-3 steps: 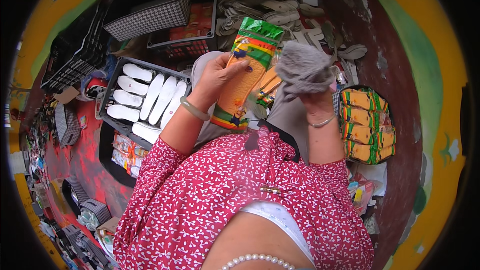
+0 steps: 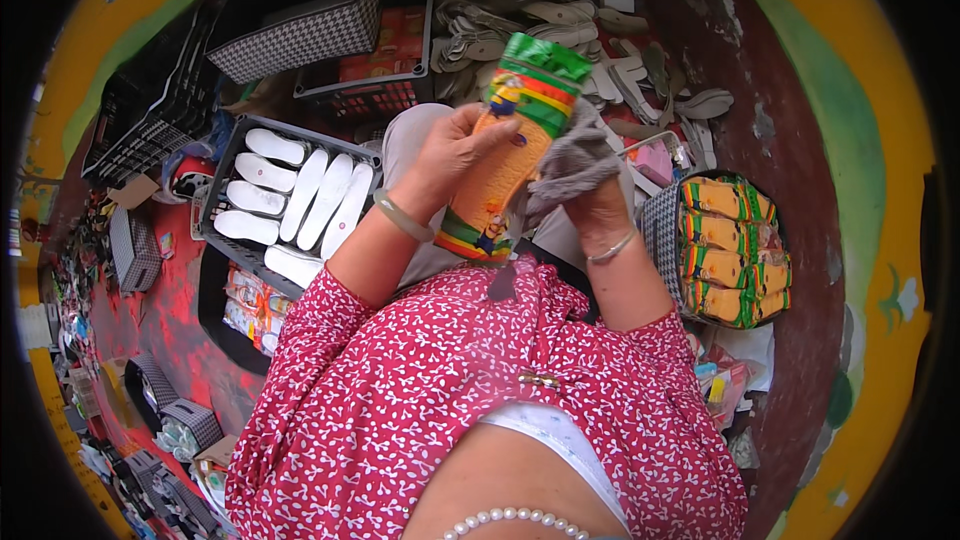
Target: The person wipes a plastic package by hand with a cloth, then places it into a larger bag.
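Note:
My left hand (image 2: 452,158) grips a clear plastic packet of orange insoles (image 2: 518,155) by its left edge, thumb on the front. The packet has a green top with red and yellow bands and stands tilted to the right above my lap. My right hand (image 2: 597,208) is closed on a fuzzy grey cloth (image 2: 580,168), which hides most of its fingers. The cloth presses against or passes behind the packet's right side; contact is hard to judge.
At the left a dark crate (image 2: 226,202) holds several white insoles (image 2: 322,198). A checked basket (image 2: 660,230) of similar orange packets (image 2: 716,268) stands at the right. Loose pale insoles (image 2: 562,32) lie in a heap ahead, beside a checked bin (image 2: 300,40).
The right hand and grey cloth have swung left and down, to the packet's right side. The packet has shifted slightly right and leans more.

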The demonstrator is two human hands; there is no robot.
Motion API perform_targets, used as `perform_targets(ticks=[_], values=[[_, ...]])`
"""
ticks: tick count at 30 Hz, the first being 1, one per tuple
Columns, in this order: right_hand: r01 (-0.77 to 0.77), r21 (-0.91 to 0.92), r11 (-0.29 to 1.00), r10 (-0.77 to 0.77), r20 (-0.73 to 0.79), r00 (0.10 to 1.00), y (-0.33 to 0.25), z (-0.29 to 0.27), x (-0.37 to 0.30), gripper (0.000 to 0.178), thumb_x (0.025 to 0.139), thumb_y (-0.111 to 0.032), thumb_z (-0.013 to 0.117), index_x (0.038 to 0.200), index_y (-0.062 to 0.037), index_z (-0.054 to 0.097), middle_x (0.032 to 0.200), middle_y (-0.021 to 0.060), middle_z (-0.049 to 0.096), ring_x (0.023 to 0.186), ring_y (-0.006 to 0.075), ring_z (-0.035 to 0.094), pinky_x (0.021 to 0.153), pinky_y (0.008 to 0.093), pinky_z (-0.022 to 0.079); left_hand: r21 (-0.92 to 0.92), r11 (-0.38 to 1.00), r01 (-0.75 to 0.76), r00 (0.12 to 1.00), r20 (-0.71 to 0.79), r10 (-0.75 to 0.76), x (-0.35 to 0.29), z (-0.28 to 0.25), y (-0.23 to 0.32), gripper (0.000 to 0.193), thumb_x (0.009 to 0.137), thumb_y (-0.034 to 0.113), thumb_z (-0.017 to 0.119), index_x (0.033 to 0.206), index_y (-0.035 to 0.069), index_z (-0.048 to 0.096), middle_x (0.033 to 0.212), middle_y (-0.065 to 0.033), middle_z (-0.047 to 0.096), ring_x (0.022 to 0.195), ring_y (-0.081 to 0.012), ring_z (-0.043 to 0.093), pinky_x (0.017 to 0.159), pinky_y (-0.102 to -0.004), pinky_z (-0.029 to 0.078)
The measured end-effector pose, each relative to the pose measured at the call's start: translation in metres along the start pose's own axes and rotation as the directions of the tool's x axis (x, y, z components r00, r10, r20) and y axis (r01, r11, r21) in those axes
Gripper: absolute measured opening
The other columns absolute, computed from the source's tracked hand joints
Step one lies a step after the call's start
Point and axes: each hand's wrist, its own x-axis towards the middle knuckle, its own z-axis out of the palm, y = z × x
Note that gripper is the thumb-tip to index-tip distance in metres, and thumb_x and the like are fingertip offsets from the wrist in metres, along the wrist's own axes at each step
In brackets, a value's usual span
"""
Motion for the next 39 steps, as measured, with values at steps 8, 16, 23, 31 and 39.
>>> perform_targets(ticks=[8, 16, 23, 31, 39], values=[[0.242, -0.035, 0.970, -0.242, -0.266, 0.933, 0.003, 0.033, 0.000, 0.033, 0.078, -0.024, 0.071, 0.101, -0.0060, 0.057, 0.089, 0.0020, 0.060, 0.077, 0.0119, 0.058, 0.067, 0.0243, 0.049, -0.051, 0.996, 0.071, 0.985, 0.158, -0.062, -0.003, 0.019, -0.008, 0.032, 0.092, 0.021, 0.053, 0.116, 0.001, 0.051, 0.103, -0.0023, 0.059, 0.092, -0.0085, 0.055, 0.081, -0.0245, 0.045], [0.002, 0.035, 0.999, 0.007, -0.255, 0.967, 0.000, 0.009, 0.010, 0.021, 0.087, -0.026, 0.059, 0.098, -0.0083, 0.055, 0.087, 0.0011, 0.057, 0.076, 0.0116, 0.057, 0.065, 0.0245, 0.049, -0.206, 0.947, 0.245, 0.958, 0.203, -0.204, -0.010, 0.015, -0.021, 0.034, 0.091, 0.018, 0.053, 0.119, 0.000, 0.047, 0.107, -0.0055, 0.058, 0.096, -0.0130, 0.057, 0.086, -0.0288, 0.046], [-0.157, -0.211, 0.965, 0.131, -0.133, 0.982, 0.013, 0.034, -0.002, 0.017, 0.087, -0.009, 0.057, 0.103, -0.0032, 0.056, 0.088, 0.0031, 0.059, 0.077, 0.0106, 0.058, 0.066, 0.0227, 0.049, -0.313, 0.948, 0.053, 0.998, 0.054, -0.038, 0.010, 0.009, -0.011, 0.034, 0.093, 0.020, 0.050, 0.120, 0.001, 0.045, 0.110, -0.0089, 0.058, 0.095, -0.0155, 0.058, 0.083, -0.0300, 0.048], [-0.101, -0.191, 0.976, 0.078, -0.127, 0.989, -0.036, -0.003, -0.003, 0.031, 0.087, -0.015, 0.058, 0.116, -0.0027, 0.054, 0.103, 0.0067, 0.062, 0.086, 0.0139, 0.062, 0.070, 0.0270, 0.053, -0.577, 0.816, -0.038, 0.989, -0.139, -0.052, 0.017, -0.025, 0.001, 0.035, 0.092, 0.023, 0.047, 0.119, 0.002, 0.043, 0.097, -0.0159, 0.058, 0.086, -0.0242, 0.059, 0.075, -0.0379, 0.050], [-0.127, -0.201, 0.971, 0.119, -0.056, 0.991, -0.005, 0.002, -0.006, 0.041, 0.079, -0.012, 0.068, 0.116, -0.0046, 0.052, 0.105, 0.0049, 0.059, 0.094, 0.0136, 0.058, 0.080, 0.0282, 0.050, -0.584, 0.793, -0.173, 0.981, -0.174, 0.086, 0.025, -0.019, -0.015, 0.037, 0.092, 0.025, 0.047, 0.121, 0.003, 0.041, 0.102, -0.0162, 0.057, 0.089, -0.0258, 0.059, 0.079, -0.0413, 0.050]])
